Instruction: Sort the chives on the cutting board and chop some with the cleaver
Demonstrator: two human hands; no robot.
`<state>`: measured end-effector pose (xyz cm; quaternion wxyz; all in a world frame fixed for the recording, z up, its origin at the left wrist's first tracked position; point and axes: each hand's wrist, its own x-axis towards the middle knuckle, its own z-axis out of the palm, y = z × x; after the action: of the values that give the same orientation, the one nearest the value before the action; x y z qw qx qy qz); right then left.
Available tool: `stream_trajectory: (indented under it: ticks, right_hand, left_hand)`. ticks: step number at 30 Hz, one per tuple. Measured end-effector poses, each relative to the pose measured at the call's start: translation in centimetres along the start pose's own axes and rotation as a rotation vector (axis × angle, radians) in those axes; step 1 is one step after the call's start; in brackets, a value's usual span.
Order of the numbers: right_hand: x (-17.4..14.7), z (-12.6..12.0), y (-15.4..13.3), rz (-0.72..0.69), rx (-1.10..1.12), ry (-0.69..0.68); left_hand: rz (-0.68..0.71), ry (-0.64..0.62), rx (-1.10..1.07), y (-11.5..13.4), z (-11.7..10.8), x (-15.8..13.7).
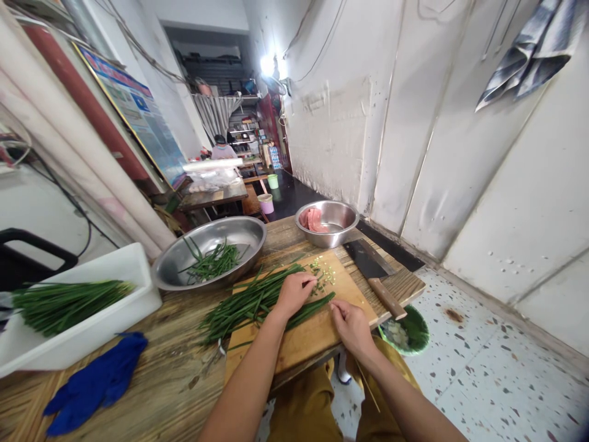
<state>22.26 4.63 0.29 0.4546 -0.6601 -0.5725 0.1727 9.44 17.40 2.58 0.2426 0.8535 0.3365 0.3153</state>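
Long green garlic chives (257, 298) lie in a loose bundle across a wooden cutting board (299, 350). My left hand (295, 294) is closed over the bundle near its cut end, fingertips pressed together; what they pinch is too small to make out. Short pale chopped pieces (324, 273) are scattered just beyond it. To the right, close to the chive tips, my right hand (353, 325) is closed in a pinch. From beneath it hangs a thin yellowish stalk (369, 387). A cleaver (370, 264) rests at the table's right side, its wooden handle toward me, apart from both hands.
A steel basin (165, 270) with some chives and a steel bowl (343, 230) with pink slices stand behind the board. At left are a white tub (92, 337) of chives and blue gloves (99, 377). A green bin (418, 331) stands below right. A person (223, 149) is far back.
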Motion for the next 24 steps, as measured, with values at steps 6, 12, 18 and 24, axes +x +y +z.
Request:
stream_trajectory:
  ticks: [6,12,18,24]
  right_hand:
    - [0.0,0.1,0.1,0.017,0.019,0.05]
    - [0.1,0.3,0.3,0.026,0.018,0.068]
    - [0.1,0.5,0.4,0.027,0.004,0.072]
    - [0.0,0.5,0.4,0.019,0.004,0.068]
  left_hand:
    - [0.162,-0.231,-0.081,1.2,-0.3,-0.4]
    - [-0.004,-0.016,0.201,0.7,-0.2,-0.2]
    - [-0.198,0.057,0.572,-0.2,0.8,0.2]
    - [-0.162,0.071,0.483,0.0,1.0,0.1]
